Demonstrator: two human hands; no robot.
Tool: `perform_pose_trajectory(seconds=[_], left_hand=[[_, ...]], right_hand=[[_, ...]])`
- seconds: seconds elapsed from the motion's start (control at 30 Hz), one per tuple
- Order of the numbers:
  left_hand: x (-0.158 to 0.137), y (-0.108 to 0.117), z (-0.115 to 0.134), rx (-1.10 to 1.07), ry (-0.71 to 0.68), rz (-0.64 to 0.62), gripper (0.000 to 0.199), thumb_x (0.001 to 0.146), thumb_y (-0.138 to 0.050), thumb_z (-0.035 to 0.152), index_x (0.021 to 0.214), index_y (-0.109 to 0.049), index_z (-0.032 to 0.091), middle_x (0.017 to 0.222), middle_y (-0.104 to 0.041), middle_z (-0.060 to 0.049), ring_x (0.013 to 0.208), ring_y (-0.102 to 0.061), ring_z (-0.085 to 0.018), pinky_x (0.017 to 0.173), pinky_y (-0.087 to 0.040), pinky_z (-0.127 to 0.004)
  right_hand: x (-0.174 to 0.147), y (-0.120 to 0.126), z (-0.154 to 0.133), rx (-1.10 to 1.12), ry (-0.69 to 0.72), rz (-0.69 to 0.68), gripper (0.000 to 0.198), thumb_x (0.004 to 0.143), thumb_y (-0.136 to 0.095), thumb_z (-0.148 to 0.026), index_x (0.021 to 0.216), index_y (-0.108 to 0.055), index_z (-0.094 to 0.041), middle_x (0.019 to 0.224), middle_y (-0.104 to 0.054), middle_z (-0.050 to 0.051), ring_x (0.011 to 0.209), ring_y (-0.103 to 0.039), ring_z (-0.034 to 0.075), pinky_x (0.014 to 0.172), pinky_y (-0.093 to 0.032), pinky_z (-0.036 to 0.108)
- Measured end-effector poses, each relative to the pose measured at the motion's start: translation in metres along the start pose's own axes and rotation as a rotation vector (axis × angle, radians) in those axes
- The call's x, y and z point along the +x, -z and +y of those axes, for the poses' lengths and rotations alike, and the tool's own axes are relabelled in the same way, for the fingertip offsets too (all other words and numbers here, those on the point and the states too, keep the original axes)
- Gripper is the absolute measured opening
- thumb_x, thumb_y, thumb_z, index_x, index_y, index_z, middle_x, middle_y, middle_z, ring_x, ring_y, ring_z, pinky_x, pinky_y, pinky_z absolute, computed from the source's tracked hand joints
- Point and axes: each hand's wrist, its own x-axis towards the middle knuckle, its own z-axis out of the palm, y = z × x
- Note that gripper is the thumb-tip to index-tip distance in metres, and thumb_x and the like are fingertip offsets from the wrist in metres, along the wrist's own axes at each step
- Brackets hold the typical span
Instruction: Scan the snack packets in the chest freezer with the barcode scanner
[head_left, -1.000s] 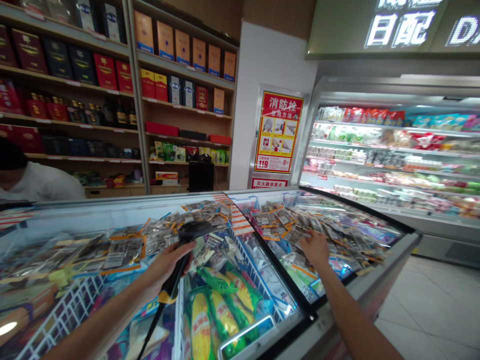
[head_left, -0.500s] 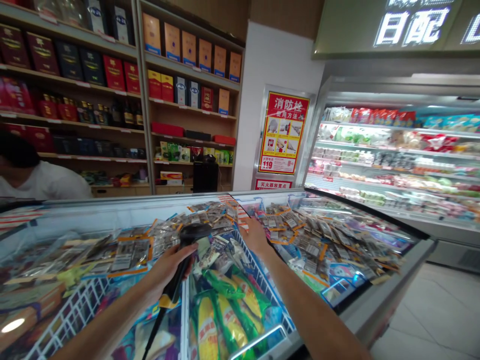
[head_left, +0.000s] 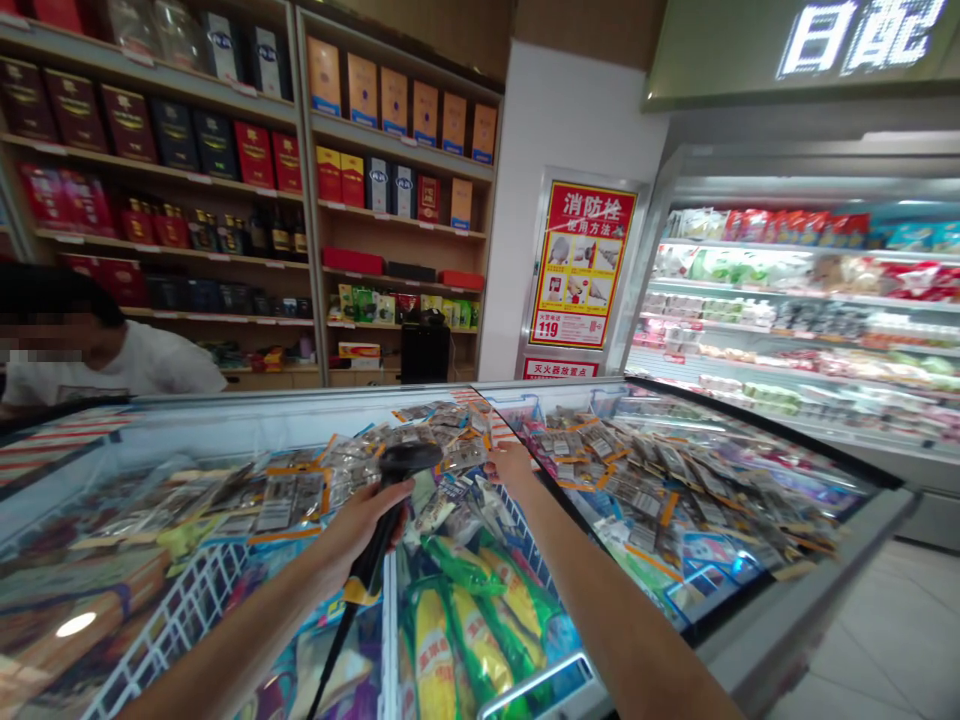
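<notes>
My left hand (head_left: 381, 515) is wrapped round the grip of a black and yellow barcode scanner (head_left: 366, 565), with its cable hanging down toward me. The scanner's head is raised over the open chest freezer. My right hand (head_left: 511, 468) is closed at the fingertips on the edge of a small clear packet (head_left: 463, 456), just right of the scanner head. Most of its fingers are hidden behind the hand. Below both hands, a white wire basket (head_left: 390, 640) holds corn cobs (head_left: 435, 650) in green and clear wrappers.
Many orange-edged packets (head_left: 652, 475) lie heaped on the freezer's right glass lid, and more packets (head_left: 281, 500) lie at the left. A person (head_left: 150, 355) in a white shirt is behind the freezer at the left. Shelves of boxes (head_left: 364, 90) and a lit chiller (head_left: 795, 330) stand beyond.
The view has swung slightly left, so the scene sits farther right. A packet now shows at my right fingertips, near the scanner head. The person behind the freezer shows more fully.
</notes>
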Motion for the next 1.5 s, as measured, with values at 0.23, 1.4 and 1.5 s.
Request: perform_pose_trajectory(seconds=[0.23, 1.4, 1.5], left_hand=[[-0.015, -0.020, 0.007, 0.026, 0.052, -0.063, 0.034, 0.062, -0.060, 0.048, 0.061, -0.046, 0.018, 0.047, -0.049, 0.003, 0.040, -0.044, -0.009, 0.040, -0.031, -0.020], [-0.013, -0.036, 0.007, 0.073, -0.046, -0.222, 0.036, 0.061, -0.061, 0.050, 0.064, -0.047, 0.017, 0.051, -0.049, 0.004, 0.042, -0.042, -0.008, 0.042, -0.030, -0.021], [-0.012, -0.036, 0.004, 0.089, -0.027, -0.228, 0.036, 0.061, -0.061, 0.051, 0.064, -0.047, 0.017, 0.049, -0.049, 0.004, 0.042, -0.042, -0.008, 0.042, -0.030, -0.021]], right_hand=[[-0.030, 0.053, 0.009, 0.335, -0.310, -0.064, 0.009, 0.065, -0.053, -0.007, 0.070, -0.054, -0.014, 0.054, -0.060, 0.002, 0.055, -0.062, 0.015, 0.056, -0.052, 0.029], [-0.051, 0.064, 0.022, 0.454, -0.215, 0.035, 0.008, 0.061, -0.056, -0.009, 0.066, -0.055, -0.015, 0.048, -0.056, -0.002, 0.047, -0.056, 0.011, 0.050, -0.046, 0.022], [-0.052, 0.064, 0.020, 0.446, -0.220, 0.038, 0.009, 0.061, -0.056, -0.009, 0.066, -0.056, -0.016, 0.049, -0.057, -0.003, 0.047, -0.056, 0.011, 0.049, -0.046, 0.021]])
